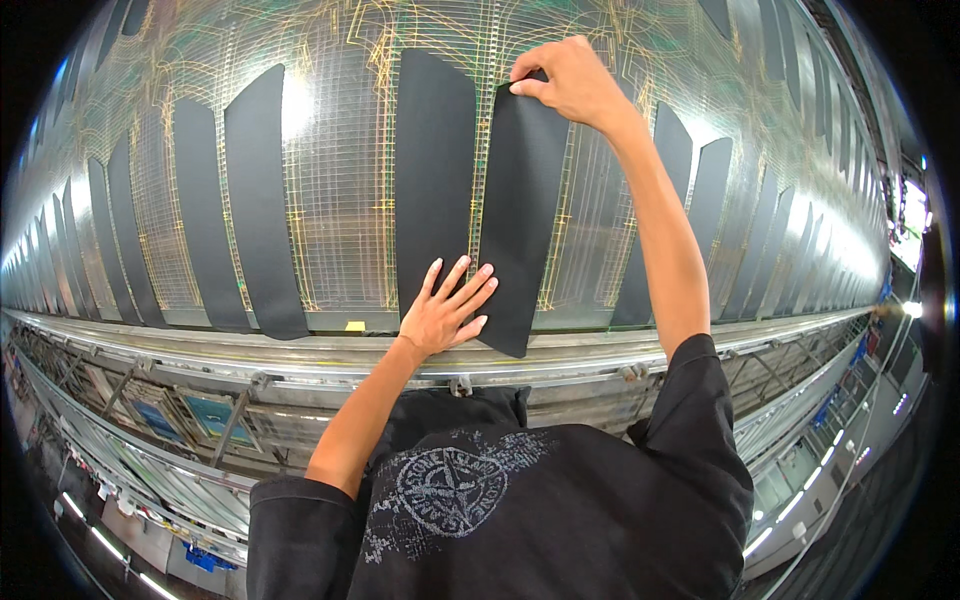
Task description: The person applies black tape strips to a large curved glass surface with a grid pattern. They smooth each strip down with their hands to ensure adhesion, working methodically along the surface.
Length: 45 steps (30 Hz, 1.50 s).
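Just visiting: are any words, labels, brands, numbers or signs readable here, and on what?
Black T-shirt: a grey circular emblem bearing words, which I won't copy.
Black panels: no lettering that I can make out.
Small yellow patch: too small to tell whether it bears text.
Line-covered surface: any finer marks are too small to read.

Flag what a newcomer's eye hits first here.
The right hand, upper centre, pinching the top of a black panel. Below, near the middle, the left hand lies splayed by that panel's lower left edge. Around them, a shiny surface with yellow and green lines carries more black panels on both sides.
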Each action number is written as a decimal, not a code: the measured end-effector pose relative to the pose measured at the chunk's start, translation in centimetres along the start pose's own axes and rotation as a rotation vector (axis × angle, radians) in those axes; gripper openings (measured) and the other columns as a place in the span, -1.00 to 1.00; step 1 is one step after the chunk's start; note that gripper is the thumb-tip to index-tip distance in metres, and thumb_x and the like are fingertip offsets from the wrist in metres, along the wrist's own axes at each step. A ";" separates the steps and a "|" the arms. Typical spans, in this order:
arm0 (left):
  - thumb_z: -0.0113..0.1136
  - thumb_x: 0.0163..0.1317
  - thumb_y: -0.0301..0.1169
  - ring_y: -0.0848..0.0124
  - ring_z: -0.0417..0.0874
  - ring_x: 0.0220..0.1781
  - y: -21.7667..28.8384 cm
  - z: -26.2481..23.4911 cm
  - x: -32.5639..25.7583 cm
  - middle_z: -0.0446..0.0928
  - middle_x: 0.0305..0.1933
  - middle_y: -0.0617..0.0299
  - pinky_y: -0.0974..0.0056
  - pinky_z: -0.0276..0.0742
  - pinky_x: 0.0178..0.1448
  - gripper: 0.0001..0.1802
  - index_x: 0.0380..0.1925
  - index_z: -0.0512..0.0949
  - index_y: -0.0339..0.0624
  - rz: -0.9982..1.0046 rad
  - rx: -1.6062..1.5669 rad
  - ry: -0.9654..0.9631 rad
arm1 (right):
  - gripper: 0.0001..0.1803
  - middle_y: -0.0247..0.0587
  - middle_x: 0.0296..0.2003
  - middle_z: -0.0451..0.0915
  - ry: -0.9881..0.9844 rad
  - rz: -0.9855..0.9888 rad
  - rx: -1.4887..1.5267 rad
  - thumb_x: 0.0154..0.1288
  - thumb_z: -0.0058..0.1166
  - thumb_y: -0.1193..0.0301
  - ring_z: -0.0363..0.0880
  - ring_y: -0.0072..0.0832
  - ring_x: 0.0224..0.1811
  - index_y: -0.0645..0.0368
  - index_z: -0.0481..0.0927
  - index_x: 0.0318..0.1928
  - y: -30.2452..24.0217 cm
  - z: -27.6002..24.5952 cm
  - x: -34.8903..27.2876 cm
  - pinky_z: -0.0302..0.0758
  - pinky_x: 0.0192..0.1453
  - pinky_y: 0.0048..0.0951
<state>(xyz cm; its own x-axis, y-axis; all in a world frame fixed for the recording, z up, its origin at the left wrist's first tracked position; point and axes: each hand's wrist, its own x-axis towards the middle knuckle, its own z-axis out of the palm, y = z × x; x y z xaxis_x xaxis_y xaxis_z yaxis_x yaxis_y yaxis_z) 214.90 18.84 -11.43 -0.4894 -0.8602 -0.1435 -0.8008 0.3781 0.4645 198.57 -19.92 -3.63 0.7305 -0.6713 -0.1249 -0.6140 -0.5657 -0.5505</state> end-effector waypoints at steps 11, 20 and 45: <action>-0.02 0.56 0.15 0.17 0.07 0.80 0.0 0.2 -0.2 0.05 0.80 0.40 -0.25 -0.11 0.80 -0.23 0.68 0.21 0.23 -0.009 0.013 0.005 | -0.83 -0.09 -0.16 0.81 -0.099 0.152 0.076 0.25 0.45 0.41 0.78 -0.13 -0.04 0.17 0.80 -0.18 2.6 3.4 2.1 0.67 0.14 -0.13; 0.02 0.55 0.16 0.18 0.06 0.80 0.0 0.0 0.0 0.04 0.81 0.41 -0.25 -0.09 0.80 -0.22 0.68 0.22 0.23 -0.003 0.004 0.021 | -0.82 -0.08 -0.17 0.81 -0.123 0.175 0.078 0.23 0.48 0.44 0.78 -0.13 -0.07 0.18 0.80 -0.18 2.5 3.0 2.2 0.67 0.10 -0.13; 0.04 0.53 0.19 0.12 0.02 0.81 0.0 0.2 -0.1 0.07 0.80 0.42 -0.30 -0.15 0.80 -0.20 0.68 0.21 0.29 -0.017 -0.018 -0.024 | -0.35 0.04 0.30 0.47 0.202 0.016 -0.221 0.22 0.47 0.49 0.39 -0.01 0.50 0.19 0.48 0.29 1.1 5.0 0.9 0.37 0.57 0.01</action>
<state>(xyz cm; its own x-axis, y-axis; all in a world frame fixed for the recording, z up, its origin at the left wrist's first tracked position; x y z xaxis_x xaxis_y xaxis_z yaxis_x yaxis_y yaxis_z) 214.87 19.05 -11.59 -0.4836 -0.8582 -0.1722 -0.8029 0.3567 0.4776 200.05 -18.78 -8.45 0.6595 -0.7503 0.0466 -0.6915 -0.6298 -0.3538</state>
